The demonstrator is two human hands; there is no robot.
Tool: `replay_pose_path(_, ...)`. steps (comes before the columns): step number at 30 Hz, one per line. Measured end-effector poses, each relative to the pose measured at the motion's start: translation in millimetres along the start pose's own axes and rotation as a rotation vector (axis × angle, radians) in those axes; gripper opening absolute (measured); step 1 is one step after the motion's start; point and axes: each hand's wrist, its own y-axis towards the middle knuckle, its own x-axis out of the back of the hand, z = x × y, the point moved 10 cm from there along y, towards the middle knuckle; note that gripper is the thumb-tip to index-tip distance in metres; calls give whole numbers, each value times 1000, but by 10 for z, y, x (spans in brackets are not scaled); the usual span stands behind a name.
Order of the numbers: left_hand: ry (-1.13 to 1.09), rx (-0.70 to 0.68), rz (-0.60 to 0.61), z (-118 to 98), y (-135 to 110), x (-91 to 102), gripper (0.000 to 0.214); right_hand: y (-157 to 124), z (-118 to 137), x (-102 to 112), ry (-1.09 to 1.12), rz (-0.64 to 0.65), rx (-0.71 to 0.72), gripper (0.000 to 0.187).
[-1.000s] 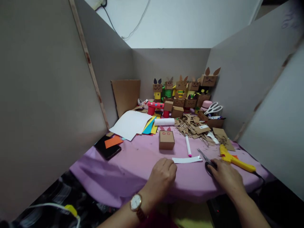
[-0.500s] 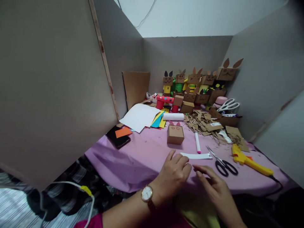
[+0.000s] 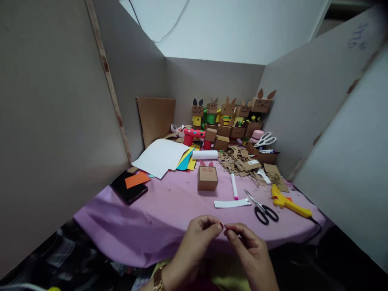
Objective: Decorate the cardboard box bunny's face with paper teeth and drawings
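My left hand (image 3: 198, 238) is closed in a pinch at the table's front edge, a tiny red spot (image 3: 221, 225) showing at its fingertips, too small to name. Almost touching it, my right hand (image 3: 250, 246) also has thumb and forefinger pressed together; I cannot make out what is in them. Beyond the hands lies a white paper strip (image 3: 230, 203). Behind it stands a small cardboard box head (image 3: 207, 178) with reddish ears and drawn eyes. Black-handled scissors (image 3: 263, 212) and a white marker with a pink tip (image 3: 234, 186) lie to the right of the box.
A yellow glue gun (image 3: 289, 204) lies at the right, its cord over the edge. Cardboard scraps (image 3: 238, 159) are heaped behind. At the left are a black phone (image 3: 127, 194), orange paper (image 3: 138, 180) and white sheets (image 3: 160, 157). Cardboard animal figures (image 3: 227, 109) line the back.
My left hand has turned and drawn back from beside the paper strip, its fingertips now meeting my right hand's. The view has shifted, so the tabletop things appear farther left.
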Motion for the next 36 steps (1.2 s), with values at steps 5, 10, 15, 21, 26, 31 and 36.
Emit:
replay_pose_path(5,-221,116,22,137,-24,-72,26,-20,128,16,-17,-53,60,16)
replay_pose_path(10,-296,153,9,119,-102,-123,28,-75,303,69,33,-165,103,13)
replay_pose_path(15,-268,184,25,70,-118,-129,21,-104,333,84,25,-170,97,13)
replay_pose_path(21,-66,117,-21,-109,-103,-35,9,-99,356,70,-59,-116,128,14)
replay_pose_path(26,90,32,-43,-293,-131,25,8,-99,425,14,-149,-45,204,17)
replay_pose_path(31,349,-120,-40,-453,-176,11,14,-105,473,-22,-246,13,276,20)
replay_pose_path(36,443,-170,-35,-528,-249,-20,18,-114,404,20,-206,-8,221,26)
